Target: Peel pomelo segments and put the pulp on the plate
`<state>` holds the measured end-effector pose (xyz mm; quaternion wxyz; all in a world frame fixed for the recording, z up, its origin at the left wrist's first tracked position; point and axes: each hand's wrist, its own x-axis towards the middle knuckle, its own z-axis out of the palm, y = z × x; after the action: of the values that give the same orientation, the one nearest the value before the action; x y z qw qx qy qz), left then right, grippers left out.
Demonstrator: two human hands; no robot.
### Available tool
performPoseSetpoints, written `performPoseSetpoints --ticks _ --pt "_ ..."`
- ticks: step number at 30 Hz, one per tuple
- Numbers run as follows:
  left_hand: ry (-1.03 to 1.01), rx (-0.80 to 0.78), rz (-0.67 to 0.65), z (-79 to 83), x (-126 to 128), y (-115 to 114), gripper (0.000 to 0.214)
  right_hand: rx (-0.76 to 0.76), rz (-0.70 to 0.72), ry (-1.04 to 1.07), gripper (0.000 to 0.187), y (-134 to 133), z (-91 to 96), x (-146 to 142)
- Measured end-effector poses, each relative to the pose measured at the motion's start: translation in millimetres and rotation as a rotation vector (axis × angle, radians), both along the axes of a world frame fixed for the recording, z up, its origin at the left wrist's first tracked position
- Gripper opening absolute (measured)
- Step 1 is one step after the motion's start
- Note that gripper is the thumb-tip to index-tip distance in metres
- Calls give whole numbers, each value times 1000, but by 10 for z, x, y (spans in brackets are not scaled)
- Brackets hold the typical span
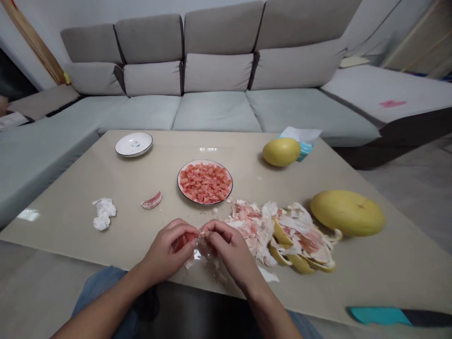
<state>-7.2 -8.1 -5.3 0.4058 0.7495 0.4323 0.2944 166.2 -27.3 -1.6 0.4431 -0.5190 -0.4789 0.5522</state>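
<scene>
Close to the table's front edge, my left hand point(167, 252) is closed around a reddish pomelo segment point(181, 243), partly hidden by the fingers. My right hand point(233, 254) meets it fingertip to fingertip, pinched at the segment's end; what lies between those fingertips is too small to make out. Just beyond both hands is a dark-rimmed plate point(179, 185) heaped with pink pomelo flesh point(205, 182). Another pomelo segment point(151, 201) lies on the table to the left. Beside my right hand spreads a pile of torn membranes point(252, 228) and yellow rind point(303, 264).
Two whole yellow pomelos point(348, 213) sit on the right, the farther against a tissue packet point(306, 145). A teal knife point(381, 315) lies at the front right edge. Crumpled tissue point(103, 214) and a white plate point(123, 147) are left. A sofa point(215, 110) stands behind the table point(88, 174).
</scene>
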Motion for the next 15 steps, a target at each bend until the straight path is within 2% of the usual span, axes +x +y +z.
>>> performPoseSetpoints --ticks 4,10,12,15 --pt "-143 -222 14 18 23 -11 17 21 -33 -20 15 5 -2 -6" --pt "-260 -489 35 0 42 -47 22 -20 48 16 20 9 9 -13" --pt "-285 -511 26 -14 45 -51 24 -20 48 15 20 3 22 -16" --pt "-250 -381 46 -43 38 -40 19 -19 60 24 20 -6 37 -26"
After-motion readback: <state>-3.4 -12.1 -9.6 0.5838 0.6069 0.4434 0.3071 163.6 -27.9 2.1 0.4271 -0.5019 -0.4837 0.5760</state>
